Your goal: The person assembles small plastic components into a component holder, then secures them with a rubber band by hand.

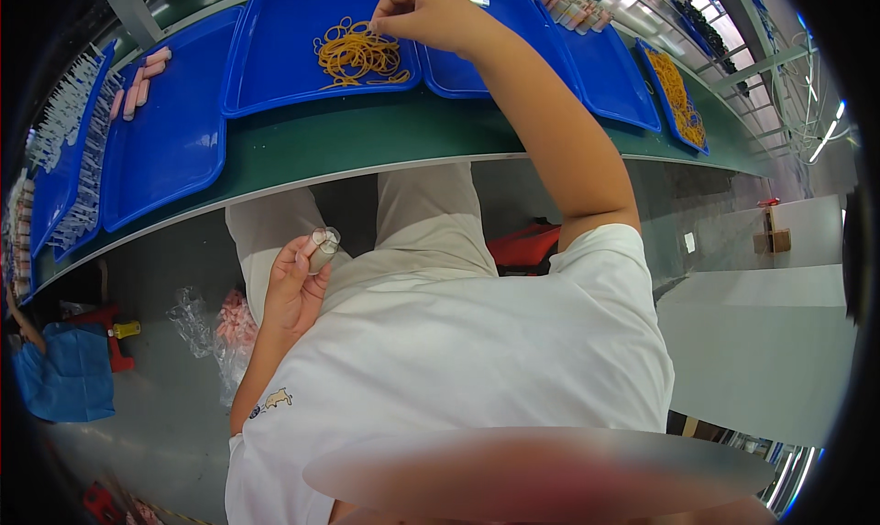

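My right hand (423, 16) reaches over a blue tray (266, 58), its thumb and fingers pinched together at the edge of a loose pile of yellow-brown rubber bands (359, 60). The fingertips appear to have hold of a band, though the pinch is small in the picture. Low in front of my lap, my left hand (291, 287) is closed around a small bundle of clear tubes with pale round ends (323, 247). How many tubes it holds is partly hidden by the fingers.
Pink tubes (137, 90) lie in a tray at the left, beside racks of clear pieces (82, 172). At the right are bundled tubes (576, 10) and a tray of rubber bands (676, 94). A plastic bag of pink pieces (236, 323) is on the floor.
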Demonstrator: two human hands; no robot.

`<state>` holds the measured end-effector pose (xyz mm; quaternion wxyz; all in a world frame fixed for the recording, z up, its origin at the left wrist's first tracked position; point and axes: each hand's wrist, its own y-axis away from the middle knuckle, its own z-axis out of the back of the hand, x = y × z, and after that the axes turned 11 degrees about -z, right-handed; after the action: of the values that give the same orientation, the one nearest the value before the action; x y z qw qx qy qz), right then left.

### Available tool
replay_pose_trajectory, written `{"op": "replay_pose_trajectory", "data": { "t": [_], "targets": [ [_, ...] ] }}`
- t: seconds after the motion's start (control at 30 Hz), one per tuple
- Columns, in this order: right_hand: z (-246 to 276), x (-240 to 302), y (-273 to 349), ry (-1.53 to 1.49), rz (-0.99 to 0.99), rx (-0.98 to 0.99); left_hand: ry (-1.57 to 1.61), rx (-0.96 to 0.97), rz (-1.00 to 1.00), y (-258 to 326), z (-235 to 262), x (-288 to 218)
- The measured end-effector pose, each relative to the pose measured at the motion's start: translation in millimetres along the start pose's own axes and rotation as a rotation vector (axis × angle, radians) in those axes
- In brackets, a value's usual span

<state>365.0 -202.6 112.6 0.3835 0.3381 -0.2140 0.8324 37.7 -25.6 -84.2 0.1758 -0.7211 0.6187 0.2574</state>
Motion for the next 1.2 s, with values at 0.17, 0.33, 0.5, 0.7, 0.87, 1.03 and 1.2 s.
{"op": "replay_pose_trajectory", "data": {
  "t": [0.17, 0.33, 0.5, 0.7, 0.87, 1.03, 1.2],
  "targets": [
    [1, 6, 0, 0.128, 0.019, -0.026, -0.006, 0.023, 0.002, 0, -1, 0],
    [-8, -13, -12, -0.838, -0.212, 0.048, -0.014, 0.02, 0.009, 0, 3, 0],
    [-4, -10, -10, -1.211, -0.336, 0.008, -0.027, 0.008, 0.018, 1, -5, -5],
    [1, 34, 41, -0.923, -0.021, -0.111, -0.015, 0.005, -0.005, 6, -5, -12],
    [-26, 63, 121, -0.497, 0.133, 0.212, -0.516, 0.043, -0.498, 8, -38, -36],
    [-62, 95, 164, 0.016, 0.337, 0.388, -0.814, 0.191, -0.688, 9, -75, -59],
    [-71, 83, 157, -0.126, 0.429, 0.273, -0.648, 0.253, -0.635, -13, -83, -51]
  ]
}}
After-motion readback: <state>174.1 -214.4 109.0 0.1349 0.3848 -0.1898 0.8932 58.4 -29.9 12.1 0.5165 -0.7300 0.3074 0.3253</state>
